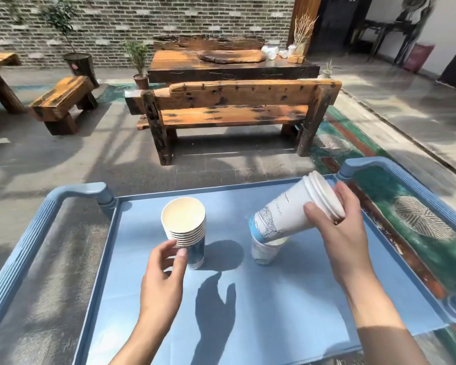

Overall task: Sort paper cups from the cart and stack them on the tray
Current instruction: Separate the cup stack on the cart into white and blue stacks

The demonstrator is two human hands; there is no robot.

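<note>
A stack of several nested paper cups (186,227) stands upright on the blue cart tray (274,299), left of centre. My left hand (163,275) is at its near side, fingertips on the lower rims in a loose hold. My right hand (337,227) grips a second stack of white cups with blue line drawings (287,212) by its rim end, tilted with the bottom pointing down and left. That bottom sits over the mouth of a single upright cup (265,250) on the tray.
The cart has blue handles at the far left (77,192) and far right (366,165). Beyond it stand a wooden bench (229,109), a wooden table (232,64), a stool (63,101) and potted plants on a stone floor.
</note>
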